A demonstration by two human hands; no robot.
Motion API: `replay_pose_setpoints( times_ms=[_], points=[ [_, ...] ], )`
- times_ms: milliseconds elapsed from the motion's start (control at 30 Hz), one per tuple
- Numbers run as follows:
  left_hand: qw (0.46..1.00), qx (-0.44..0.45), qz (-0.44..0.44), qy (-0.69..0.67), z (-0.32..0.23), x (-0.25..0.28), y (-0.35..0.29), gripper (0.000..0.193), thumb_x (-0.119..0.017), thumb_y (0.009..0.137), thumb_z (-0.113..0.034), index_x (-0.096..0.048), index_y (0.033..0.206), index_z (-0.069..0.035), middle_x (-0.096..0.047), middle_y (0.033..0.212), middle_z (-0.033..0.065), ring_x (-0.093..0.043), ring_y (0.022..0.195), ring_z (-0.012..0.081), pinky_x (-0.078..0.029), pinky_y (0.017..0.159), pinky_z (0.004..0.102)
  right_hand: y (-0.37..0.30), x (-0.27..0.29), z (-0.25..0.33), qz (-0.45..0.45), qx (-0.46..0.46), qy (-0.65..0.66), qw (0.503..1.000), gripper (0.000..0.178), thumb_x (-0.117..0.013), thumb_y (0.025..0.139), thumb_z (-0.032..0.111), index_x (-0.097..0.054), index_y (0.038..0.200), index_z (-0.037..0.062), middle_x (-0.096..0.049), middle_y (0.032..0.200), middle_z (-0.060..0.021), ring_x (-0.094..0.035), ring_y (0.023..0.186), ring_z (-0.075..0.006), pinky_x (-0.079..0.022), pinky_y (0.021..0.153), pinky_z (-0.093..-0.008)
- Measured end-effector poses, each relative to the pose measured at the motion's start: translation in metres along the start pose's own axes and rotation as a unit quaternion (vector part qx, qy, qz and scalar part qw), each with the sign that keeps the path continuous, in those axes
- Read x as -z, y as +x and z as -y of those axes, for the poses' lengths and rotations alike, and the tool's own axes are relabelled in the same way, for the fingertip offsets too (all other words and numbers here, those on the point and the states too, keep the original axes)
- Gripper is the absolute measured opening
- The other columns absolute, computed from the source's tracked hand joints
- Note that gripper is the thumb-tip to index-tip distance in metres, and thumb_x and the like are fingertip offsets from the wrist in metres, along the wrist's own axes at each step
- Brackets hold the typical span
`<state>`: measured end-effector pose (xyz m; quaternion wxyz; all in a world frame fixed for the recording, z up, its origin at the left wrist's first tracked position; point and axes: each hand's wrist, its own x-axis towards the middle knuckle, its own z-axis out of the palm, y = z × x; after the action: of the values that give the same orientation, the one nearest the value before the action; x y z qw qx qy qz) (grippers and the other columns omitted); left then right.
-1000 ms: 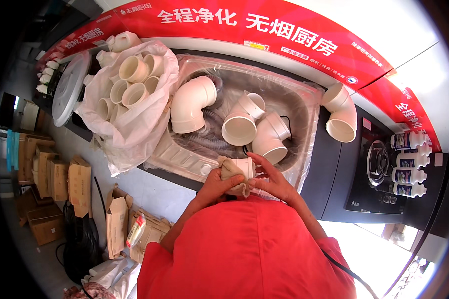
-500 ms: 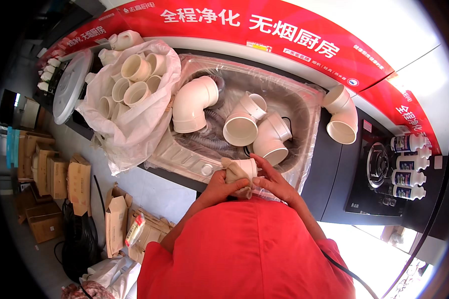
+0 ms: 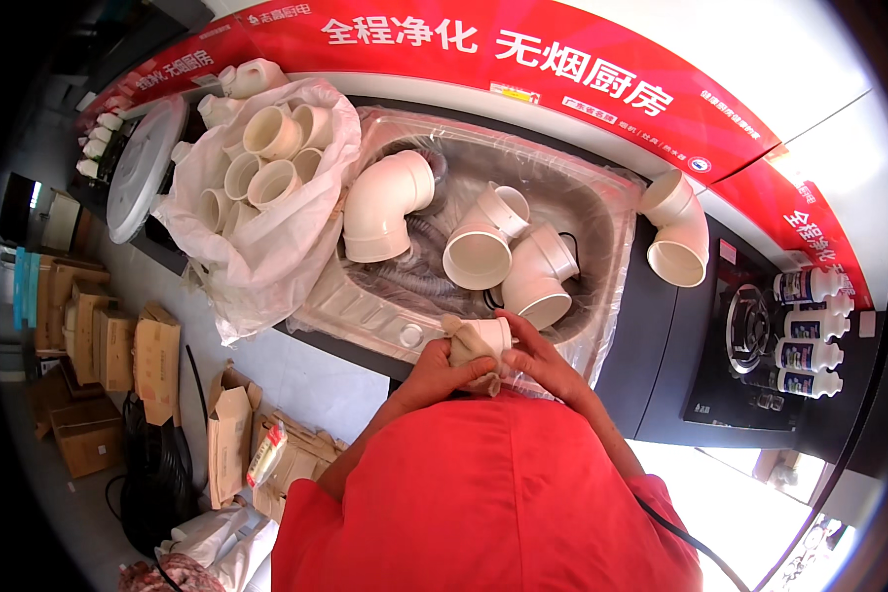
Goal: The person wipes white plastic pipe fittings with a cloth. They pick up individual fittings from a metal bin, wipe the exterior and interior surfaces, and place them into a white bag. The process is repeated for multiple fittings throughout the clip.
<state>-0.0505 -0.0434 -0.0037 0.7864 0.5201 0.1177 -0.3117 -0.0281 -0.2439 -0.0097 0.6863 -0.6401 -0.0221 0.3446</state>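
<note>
Close to my body, at the near edge of the sink, a small white plastic pipe fitting [image 3: 495, 333] is held between my two hands. My left hand [image 3: 438, 373] grips a beige cloth [image 3: 472, 342] that is wrapped over the fitting's left side. On the other side, my right hand [image 3: 551, 365] has its thumb and fingers around the fitting's right end. Just beyond, in the plastic-lined sink [image 3: 582, 207], lie a white pipe elbow [image 3: 377, 212], a branched pipe fitting [image 3: 479, 252] and another white fitting [image 3: 540, 279].
A white sack [image 3: 266, 237] full of pipe fittings stands left of the sink. On the dark counter to the right are a pipe elbow [image 3: 673, 222], a gas hob [image 3: 745, 340] and several white bottles [image 3: 809, 335]. Cardboard boxes [image 3: 113, 345] sit on the floor at left.
The cloth has shifted very slightly on the fitting. Both hands keep the same hold in almost the same place, and the other fittings lie as before.
</note>
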Motion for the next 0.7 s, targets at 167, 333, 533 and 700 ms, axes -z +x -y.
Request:
replay_pose_setpoints(
  times_ms=[167, 333, 533, 700],
  points=[
    [0.999, -0.002, 0.005, -0.038, 0.006, 0.005, 0.002, 0.034, -0.071, 0.079, -0.015, -0.059, 0.106, 0.001, -0.064, 0.099, 0.0065, -0.061, 0.089, 0.0123, -0.050, 0.077, 0.0276, 0.000, 0.005, 0.005, 0.012, 0.019, -0.051, 0.998, 0.064, -0.060, 0.086, 0.034, -0.035, 0.136, 0.0037, -0.051, 0.119, -0.0106, -0.052, 0.102, -0.0190, -0.042, 0.089, -0.0324],
    [0.999, -0.006, 0.011, 0.030, 0.001, -0.001, -0.002, 0.034, -0.071, 0.080, -0.018, -0.060, 0.106, 0.001, -0.064, 0.098, 0.0062, -0.061, 0.088, 0.0116, -0.050, 0.077, 0.0256, 0.003, 0.007, -0.001, 0.007, -0.088, 0.057, 0.994, 0.062, -0.060, 0.086, 0.035, -0.038, 0.132, -0.0001, -0.055, 0.112, -0.0102, -0.054, 0.099, -0.0173, -0.046, 0.082, -0.0298],
    [1.000, 0.007, 0.013, -0.027, 0.006, 0.004, 0.003, 0.035, -0.070, 0.080, -0.015, -0.058, 0.109, 0.001, -0.064, 0.099, 0.0072, -0.062, 0.087, 0.0126, -0.051, 0.077, 0.0277, 0.001, 0.005, -0.007, 0.010, 0.057, -0.023, 0.998, 0.068, -0.064, 0.083, 0.034, -0.034, 0.137, 0.0059, -0.051, 0.118, -0.0110, -0.055, 0.100, -0.0185, -0.045, 0.084, -0.0310],
    [0.999, 0.002, 0.015, -0.033, 0.006, 0.005, 0.003, 0.032, -0.070, 0.081, -0.015, -0.059, 0.107, 0.000, -0.065, 0.097, 0.0067, -0.062, 0.085, 0.0127, -0.051, 0.075, 0.0271, -0.001, 0.004, -0.001, 0.012, 0.050, -0.039, 0.998, 0.068, -0.064, 0.083, 0.034, -0.033, 0.138, 0.0072, -0.051, 0.118, -0.0107, -0.055, 0.097, -0.0185, -0.045, 0.084, -0.0304]
  ],
)
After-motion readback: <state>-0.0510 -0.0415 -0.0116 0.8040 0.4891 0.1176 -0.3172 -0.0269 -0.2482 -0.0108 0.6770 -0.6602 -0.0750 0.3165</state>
